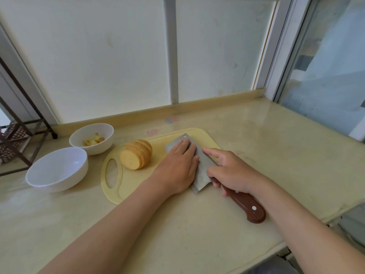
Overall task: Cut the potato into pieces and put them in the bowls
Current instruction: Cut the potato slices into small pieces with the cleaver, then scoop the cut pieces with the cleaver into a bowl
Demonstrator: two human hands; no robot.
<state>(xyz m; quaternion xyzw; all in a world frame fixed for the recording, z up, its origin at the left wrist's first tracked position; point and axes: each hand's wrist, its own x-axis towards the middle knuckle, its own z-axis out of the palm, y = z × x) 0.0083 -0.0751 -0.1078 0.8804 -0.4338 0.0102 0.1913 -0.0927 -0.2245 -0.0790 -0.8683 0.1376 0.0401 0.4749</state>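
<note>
A potato cut into several slices that still lean together lies on the left part of a pale yellow cutting board. A cleaver with a brown wooden handle lies flat on the board's right part. My left hand presses flat on the blade, fingers together. My right hand grips the handle, index finger stretched along the blade. Anything under the blade is hidden. Two white bowls stand left of the board: the far bowl holds a few potato pieces, the near bowl holds nothing.
The beige countertop runs to a raised strip below a frosted window at the back. A dark metal rack stands at the far left. The counter's edge drops off at the lower right, beside a glass pane.
</note>
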